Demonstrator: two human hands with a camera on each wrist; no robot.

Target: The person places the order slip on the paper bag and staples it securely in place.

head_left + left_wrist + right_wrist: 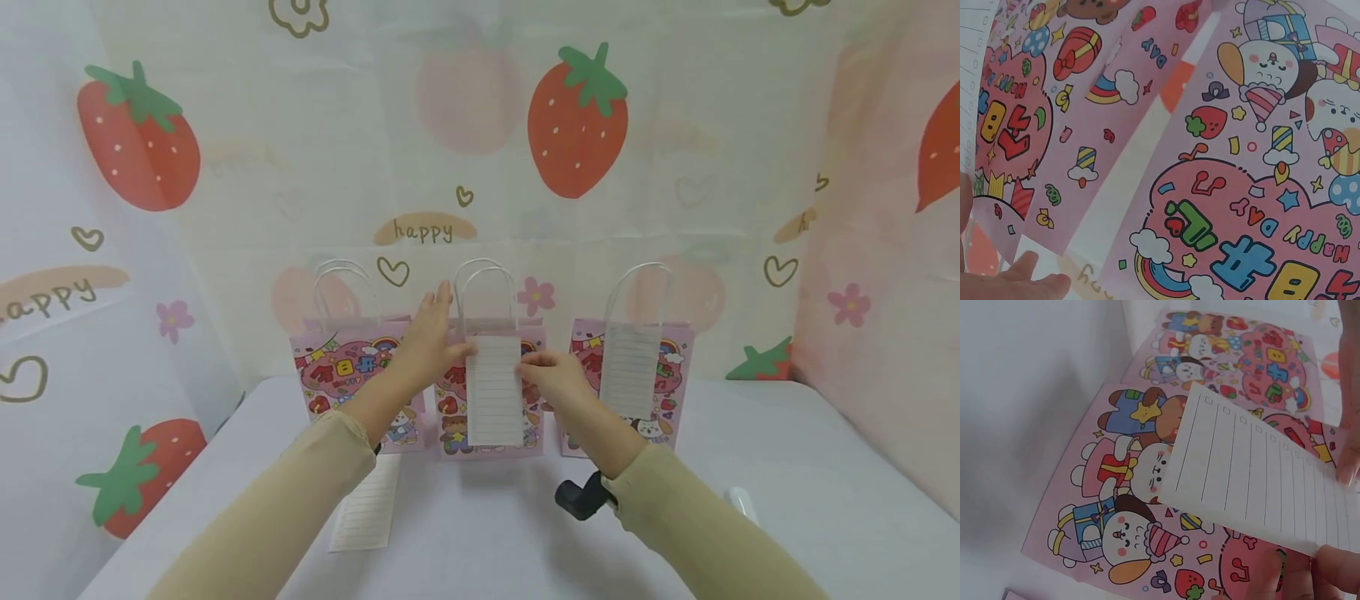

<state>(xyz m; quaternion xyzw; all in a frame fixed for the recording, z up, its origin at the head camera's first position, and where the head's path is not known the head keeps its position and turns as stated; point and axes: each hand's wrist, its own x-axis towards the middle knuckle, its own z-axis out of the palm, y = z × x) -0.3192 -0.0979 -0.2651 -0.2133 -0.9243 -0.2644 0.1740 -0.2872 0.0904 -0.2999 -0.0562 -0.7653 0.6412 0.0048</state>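
Against the front of the middle pink gift bag (453,437) hangs a long lined paper sheet (495,400), its lower end tilted off the bag in the right wrist view. My right hand (551,375) pinches the sheet's right edge between thumb and fingers. The thumb of my left hand (431,337) touches the upper left edge of the same sheet, while its other fingers extend upward beside the bag's white handle (486,271). Small checkboxes line one side of the sheet (1241,469).
Another pink bag (318,367) stands at left. The bag (682,354) at right has its own lined sheet (630,367) on its front. One more lined sheet (367,508) lies on the white table (480,533) under my left forearm. A small white object (741,502) lies at right.
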